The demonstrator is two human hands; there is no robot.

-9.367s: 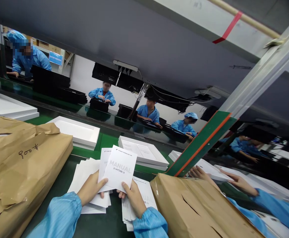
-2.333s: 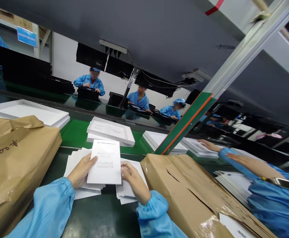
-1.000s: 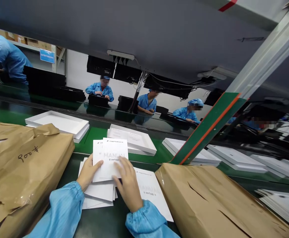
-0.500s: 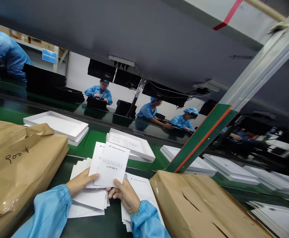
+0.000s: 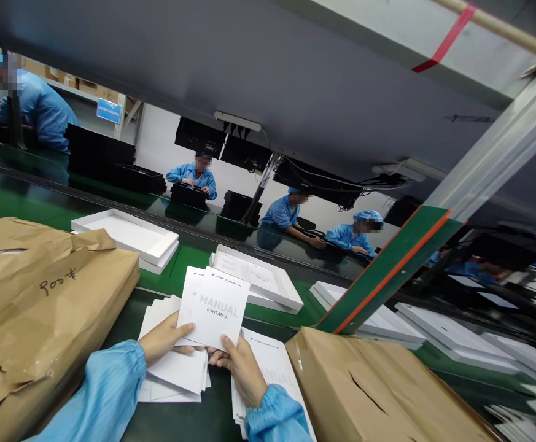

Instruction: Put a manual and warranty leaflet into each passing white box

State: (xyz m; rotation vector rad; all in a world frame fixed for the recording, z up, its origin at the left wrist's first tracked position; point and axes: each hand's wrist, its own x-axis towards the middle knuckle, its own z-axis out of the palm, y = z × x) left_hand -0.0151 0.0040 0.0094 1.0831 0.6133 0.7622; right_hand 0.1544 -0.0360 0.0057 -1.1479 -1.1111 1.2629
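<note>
Manual booklet is up in both hands, kinda centre of the view, overlapping a second white booklet on its left side. Left hand has the pair pinched at the lower left, thumb on top and fingers tucked under. Right hand pinches the manual's bottom edge, thumb on the front, other fingers curled below. Messy white paper stack sits under the left hand, and a pile of manuals is just beside the right one. Brown paper packages flank it all, left and right, with an open white box on the green belt beyond.
</note>
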